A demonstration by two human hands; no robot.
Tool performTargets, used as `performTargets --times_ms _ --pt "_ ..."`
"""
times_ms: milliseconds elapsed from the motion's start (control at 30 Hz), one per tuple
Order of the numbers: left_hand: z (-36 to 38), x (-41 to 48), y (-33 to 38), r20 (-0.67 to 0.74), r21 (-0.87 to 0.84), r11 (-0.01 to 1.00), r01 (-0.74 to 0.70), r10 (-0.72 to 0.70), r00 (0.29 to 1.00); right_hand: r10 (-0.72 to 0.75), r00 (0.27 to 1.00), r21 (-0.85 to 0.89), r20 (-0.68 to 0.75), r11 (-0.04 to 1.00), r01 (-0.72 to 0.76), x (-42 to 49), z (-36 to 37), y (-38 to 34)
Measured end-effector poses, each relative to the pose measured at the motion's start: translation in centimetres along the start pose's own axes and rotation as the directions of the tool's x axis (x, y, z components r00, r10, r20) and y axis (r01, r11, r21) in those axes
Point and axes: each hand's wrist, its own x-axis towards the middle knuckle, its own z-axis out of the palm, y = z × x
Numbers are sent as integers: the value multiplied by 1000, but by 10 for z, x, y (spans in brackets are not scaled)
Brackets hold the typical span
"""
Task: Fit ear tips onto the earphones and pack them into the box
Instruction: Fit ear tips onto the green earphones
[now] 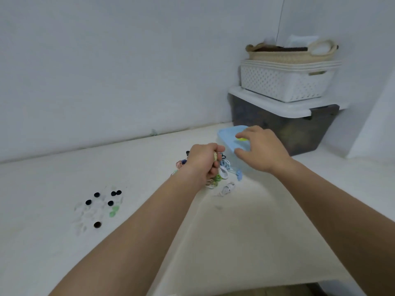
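Lying loose nearest, the ear tips wait unfitted; beyond, the tangled earphones sit unpacked beside the box. The left hand fists round a pale piece over the pile; the right hand spreads on the lidded box, grip unclear; most work seemingly remains.

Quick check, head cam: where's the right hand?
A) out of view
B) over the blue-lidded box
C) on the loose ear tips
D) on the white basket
B: the right hand is over the blue-lidded box, far from the ear tips at the left and below the white basket. The left hand grips what looks like an earphone.
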Motion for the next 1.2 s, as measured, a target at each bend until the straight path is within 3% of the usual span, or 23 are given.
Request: performTargets --times_ms 100,200,467,667,767,967,1133,1200 --pt "22 7 -9 25 29 998 60 -60 998 142 988 -67 55 988 -138 10 12 12" --pt "33 14 -15 42 50 994 95 -98 994 229 967 -24 109 973 -228 17 18 19" --pt "33 24 -22 96 30 994 100 -103 990 181 983 69 -8 981 -180 16 24 27" --pt "33 24 -30 107 43 996 73 -77 991 229 972 225 -58 951 -211 6 19 25" --pt "33 23 -29 106 41 995 89 -93 990 317 948 426 -25 862 -277 7 12 25" --pt "26 18 -16 115 76 991 109 -117 986 330 944 679 25 687 -259 13 -2 33" --pt "19 24 7 20 -78 996 31 -30 999 486 864 803 132 459 -380 17 -6 45" --pt "24 28 17 22 -128 991 33 -30 999 502 853 824 139 419 -381 16 -4 49"
